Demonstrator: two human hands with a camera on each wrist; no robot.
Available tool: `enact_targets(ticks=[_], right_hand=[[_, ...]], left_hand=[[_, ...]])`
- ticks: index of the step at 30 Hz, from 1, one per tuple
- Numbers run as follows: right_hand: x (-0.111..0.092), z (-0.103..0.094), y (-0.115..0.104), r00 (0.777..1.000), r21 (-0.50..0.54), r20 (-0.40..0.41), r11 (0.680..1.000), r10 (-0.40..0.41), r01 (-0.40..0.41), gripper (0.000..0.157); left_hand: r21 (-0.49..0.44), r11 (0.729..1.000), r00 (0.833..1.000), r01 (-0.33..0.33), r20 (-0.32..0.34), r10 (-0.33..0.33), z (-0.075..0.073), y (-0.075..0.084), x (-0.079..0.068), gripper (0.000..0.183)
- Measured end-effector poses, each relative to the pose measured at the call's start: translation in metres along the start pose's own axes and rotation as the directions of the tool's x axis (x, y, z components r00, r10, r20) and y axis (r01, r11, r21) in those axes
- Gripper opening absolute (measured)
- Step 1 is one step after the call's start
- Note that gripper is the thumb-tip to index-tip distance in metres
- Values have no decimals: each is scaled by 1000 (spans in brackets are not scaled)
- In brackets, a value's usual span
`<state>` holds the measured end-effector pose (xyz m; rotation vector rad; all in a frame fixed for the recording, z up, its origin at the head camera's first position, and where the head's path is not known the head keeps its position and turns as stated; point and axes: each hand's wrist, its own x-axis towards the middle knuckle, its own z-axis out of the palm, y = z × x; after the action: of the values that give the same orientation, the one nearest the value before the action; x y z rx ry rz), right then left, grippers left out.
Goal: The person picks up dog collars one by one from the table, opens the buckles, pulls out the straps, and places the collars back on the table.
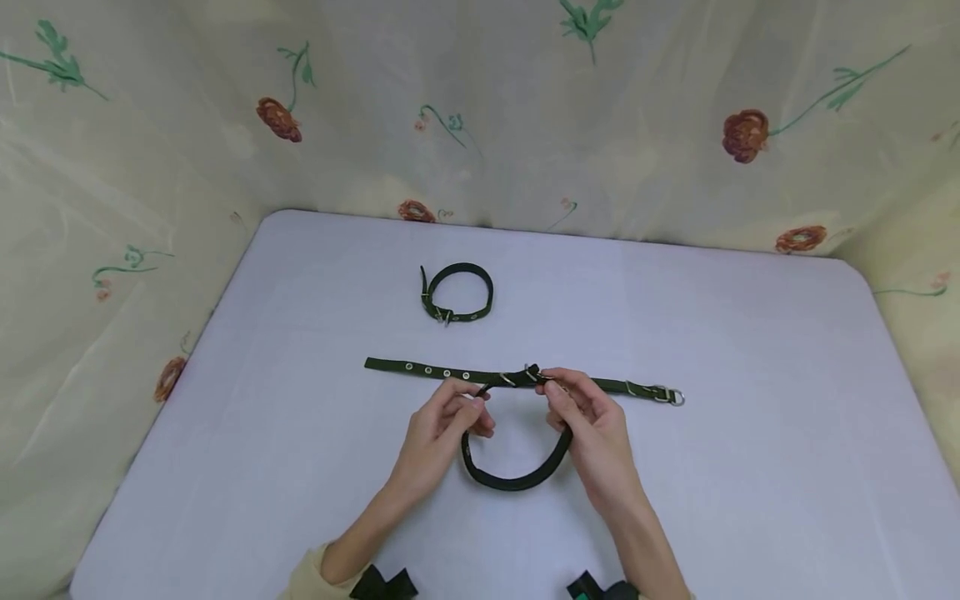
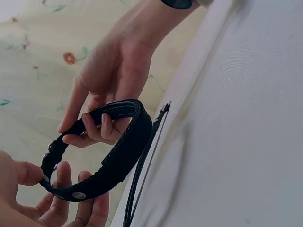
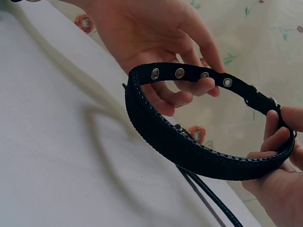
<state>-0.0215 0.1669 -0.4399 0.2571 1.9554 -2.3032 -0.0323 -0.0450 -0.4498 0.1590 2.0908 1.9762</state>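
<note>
A dark collar (image 1: 517,483) is bent into a loop and held above the table by both hands. My left hand (image 1: 435,437) pinches its eyelet strap between thumb and fingers. Opposite, my right hand (image 1: 596,429) grips the end with the metal fittings; the fingers partly hide the buckle. Metal eyelets (image 3: 180,73) line the strap in the right wrist view. In the left wrist view the wide band (image 2: 137,137) of the loop shows dark and thick. Behind the hands, a green collar (image 1: 390,365) lies stretched flat, its middle partly covered by the held one.
Farther back on the white table (image 1: 750,458) lies another green collar (image 1: 491,292), closed into a ring. Flower-patterned curtain (image 1: 510,108) hangs along the table's back and sides. The flat collar's metal ring (image 1: 678,397) points right.
</note>
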Motion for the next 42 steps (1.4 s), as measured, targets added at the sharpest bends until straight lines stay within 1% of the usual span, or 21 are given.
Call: enact_targets(ticks=[4, 8, 12, 14, 17, 20, 26, 28, 30, 32, 34, 35, 37, 38, 39, 41, 42], right_hand=[[2, 0, -1, 1000, -9, 26, 1000, -5, 6, 24], [2, 5, 1, 997, -81, 78, 997, 19, -12, 27], [1, 10, 3, 992, -147, 122, 989, 43, -25, 30], [2, 11, 3, 991, -156, 128, 988, 41, -21, 31], [3, 9, 2, 993, -147, 114, 989, 34, -17, 31], [5, 5, -1, 997, -95, 74, 995, 27, -20, 28], [6, -5, -5, 1000, 36, -1, 999, 5, -5, 20], [6, -9, -7, 999, 95, -36, 995, -4, 7, 19], [5, -12, -10, 997, 168, -78, 985, -14, 27, 20], [5, -17, -13, 992, 254, -122, 966, -12, 43, 19], [5, -24, -17, 988, 338, -154, 939, -3, 56, 17], [6, -28, -19, 985, 389, -171, 919, 2, 66, 16], [6, -38, -22, 978, 491, -207, 866, 11, 95, 14], [6, -44, -23, 974, 535, -226, 837, 9, 116, 14], [6, -50, -24, 968, 573, -249, 808, 12, 137, 16], [5, -62, -26, 950, 627, -309, 760, 39, 173, 24], [6, -66, -27, 939, 637, -340, 749, 57, 185, 28]], left_hand=[[-10, 1000, 1000, -9, 15, 9, -1, 1, 1, 21], [-4, 1000, 999, -30, 31, 30, -2, 1, 1, 21], [21, 998, 998, -51, 48, 50, -3, 0, 3, 21], [42, 998, 998, -54, 42, 52, -4, 0, 4, 22], [60, 997, 999, -43, 23, 42, -5, -1, 5, 21], [61, 997, 999, -39, 6, 39, -5, -1, 6, 20], [43, 998, 999, -44, 8, 43, -4, -5, 10, 20], [25, 999, 1000, -26, -8, 26, -6, -5, 10, 18], [-17, 1000, 999, 10, -47, -11, -9, -1, 10, 18], [-110, 993, 993, 51, -97, -61, -14, 2, 11, 20], [-234, 969, 982, 77, -151, -114, -21, 4, 11, 24], [-291, 954, 974, 77, -180, -134, -24, 5, 11, 27], [-391, 919, 958, 57, -238, -160, -31, 6, 12, 29], [-421, 906, 948, 41, -269, -168, -35, 7, 11, 27], [-437, 899, 938, 24, -301, -171, -39, 7, 12, 25], [-433, 901, 921, -2, -352, -167, -46, 9, 12, 18], [-418, 908, 915, -12, -372, -159, -49, 9, 12, 14]])
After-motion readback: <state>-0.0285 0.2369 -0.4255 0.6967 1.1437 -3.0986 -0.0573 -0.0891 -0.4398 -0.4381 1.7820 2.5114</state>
